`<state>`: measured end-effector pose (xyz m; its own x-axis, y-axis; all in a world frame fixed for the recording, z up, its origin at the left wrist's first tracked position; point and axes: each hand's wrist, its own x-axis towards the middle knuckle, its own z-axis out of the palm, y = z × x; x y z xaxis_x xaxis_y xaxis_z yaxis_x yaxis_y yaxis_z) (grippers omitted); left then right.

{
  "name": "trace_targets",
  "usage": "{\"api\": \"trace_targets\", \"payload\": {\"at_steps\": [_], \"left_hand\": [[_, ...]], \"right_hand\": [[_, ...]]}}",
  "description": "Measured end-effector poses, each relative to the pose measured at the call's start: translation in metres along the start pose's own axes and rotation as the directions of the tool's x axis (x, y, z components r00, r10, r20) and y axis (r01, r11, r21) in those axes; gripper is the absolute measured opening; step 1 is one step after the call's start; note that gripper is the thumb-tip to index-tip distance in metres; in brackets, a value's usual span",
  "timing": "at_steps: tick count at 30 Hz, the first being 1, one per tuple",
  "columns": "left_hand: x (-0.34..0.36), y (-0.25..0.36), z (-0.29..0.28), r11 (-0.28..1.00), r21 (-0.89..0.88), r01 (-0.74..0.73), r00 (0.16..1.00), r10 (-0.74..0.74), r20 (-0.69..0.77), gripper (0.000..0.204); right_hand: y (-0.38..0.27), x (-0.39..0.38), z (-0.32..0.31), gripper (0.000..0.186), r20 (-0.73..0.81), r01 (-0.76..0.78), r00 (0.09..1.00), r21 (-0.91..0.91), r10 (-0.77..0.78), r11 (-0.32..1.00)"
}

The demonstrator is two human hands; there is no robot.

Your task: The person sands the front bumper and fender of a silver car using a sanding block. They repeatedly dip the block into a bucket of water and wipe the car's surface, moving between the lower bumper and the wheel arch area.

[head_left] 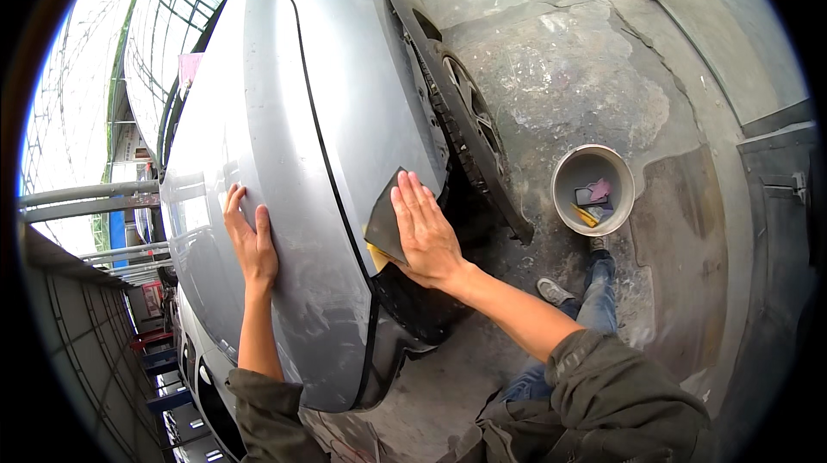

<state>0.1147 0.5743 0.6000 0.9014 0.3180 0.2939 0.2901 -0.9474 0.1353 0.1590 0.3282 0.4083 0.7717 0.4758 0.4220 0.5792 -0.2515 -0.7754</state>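
Note:
A silver car stretches away from me, with its hood (274, 118) on the left and its fender (357, 110) on the right of a dark panel gap. My left hand (251, 243) lies on the hood, fingers apart and holding nothing. On the fender, near its front edge, my right hand (424, 235) presses a dark grey sheet of sandpaper (384, 215) against the paint. The fingers lie stretched over the sheet. A yellow pad (376, 257) peeks out beneath it; the rest is covered. Dull, whitish smears mark the lower front of the hood.
A round bucket (631, 192) stands on the stained concrete floor (560, 75), holding a pink piece, a yellow piece and dark items. The front wheel (472, 101) sits turned outward beside the fender. My shoe (554, 292) is near the bucket. A grey metal cabinet or door (780, 196) borders the right.

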Motion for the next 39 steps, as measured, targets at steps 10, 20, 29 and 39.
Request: {"api": "trace_targets", "payload": {"at_steps": [10, 20, 29, 39], "left_hand": [[0.000, -0.003, 0.001, 1.000, 0.011, -0.016, 1.000, 0.016, 0.011, 0.055], [0.003, -0.008, 0.003, 0.999, 0.026, -0.038, 0.999, 0.038, 0.012, 0.056], [0.004, -0.010, 0.002, 0.999, 0.028, -0.034, 0.999, 0.034, 0.013, 0.058], [0.005, -0.011, 0.001, 0.998, 0.060, -0.033, 0.999, 0.033, 0.010, 0.060]], "right_hand": [[-0.007, 0.022, 0.005, 0.092, -0.062, -0.070, 0.995, 0.073, 0.075, 0.995], [0.025, 0.008, -0.001, 0.078, -0.109, -0.102, 0.987, 0.147, 0.119, 0.984], [0.039, 0.021, 0.002, 0.074, -0.190, -0.143, 0.967, 0.147, 0.170, 0.979], [0.048, 0.019, 0.001, 0.070, -0.179, -0.113, 0.975, 0.108, 0.131, 0.988]]}}
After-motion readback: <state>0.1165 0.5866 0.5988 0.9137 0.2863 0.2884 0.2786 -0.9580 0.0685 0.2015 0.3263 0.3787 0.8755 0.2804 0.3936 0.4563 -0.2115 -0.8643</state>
